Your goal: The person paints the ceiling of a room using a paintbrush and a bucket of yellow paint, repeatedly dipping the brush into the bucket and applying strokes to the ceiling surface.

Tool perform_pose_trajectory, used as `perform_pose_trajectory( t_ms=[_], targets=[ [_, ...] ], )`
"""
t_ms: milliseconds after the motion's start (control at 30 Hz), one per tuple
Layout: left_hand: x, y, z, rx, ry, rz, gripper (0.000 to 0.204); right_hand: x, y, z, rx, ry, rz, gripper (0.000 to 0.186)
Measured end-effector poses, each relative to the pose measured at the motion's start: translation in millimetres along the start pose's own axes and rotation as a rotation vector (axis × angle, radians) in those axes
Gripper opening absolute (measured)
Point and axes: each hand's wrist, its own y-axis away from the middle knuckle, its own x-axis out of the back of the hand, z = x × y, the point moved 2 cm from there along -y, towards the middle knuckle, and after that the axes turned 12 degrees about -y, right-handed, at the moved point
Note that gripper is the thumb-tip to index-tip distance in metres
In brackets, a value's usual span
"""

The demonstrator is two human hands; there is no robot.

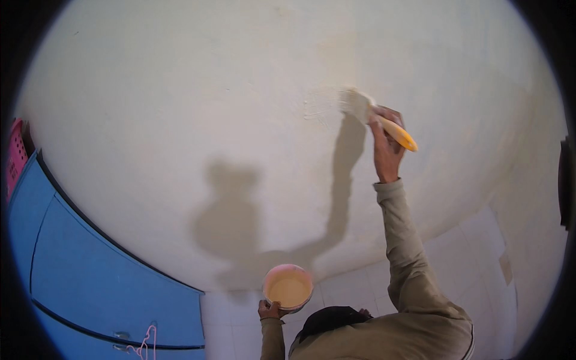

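Observation:
Up on the pale wall (270, 72), my right hand (387, 153) is closed around a paintbrush (401, 133) with a yellow handle. Its wide bristles, coated in cream paint, press against the wall. A rough, wet-looking patch of paint (321, 103) lies just left of the bristles. Lower down, my left hand (271, 309) grips the rim of a round paint container (288, 289) at its lower left side. Cream paint shows inside it, below a pinkish inner wall. The fingers under the container are hidden.
A blue cupboard (114, 264) stands at the left against the wall, with a pink perforated basket (16, 157) on top. A pink clothes hanger (148, 343) hangs at its front. White tiles (444, 258) lie at lower right. A dark object (564, 183) is on the right wall.

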Motion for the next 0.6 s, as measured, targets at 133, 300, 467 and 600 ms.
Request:
perform_pose_trajectory(
  t_ms=[133,300,467,600],
  targets=[
    [7,0,-5,-0.024,-0.087,0.011,0.028,-1,-6,-6,0.364,0.36,-0.015,0.015],
    [7,4,3,-0.086,-0.254,0.08,0.03,-99,18,-1,0.321,0.446,-0.14,0.03],
    [-9,2,42,-0.041,-0.212,0.085,0.03,-187,2,-11,0.267,0.248,-0.416,0.025],
    [-15,2,68,-0.075,-0.211,0.083,0.03,-149,-42,23,0.127,-0.045,-0.32,0.016]
  ],
)
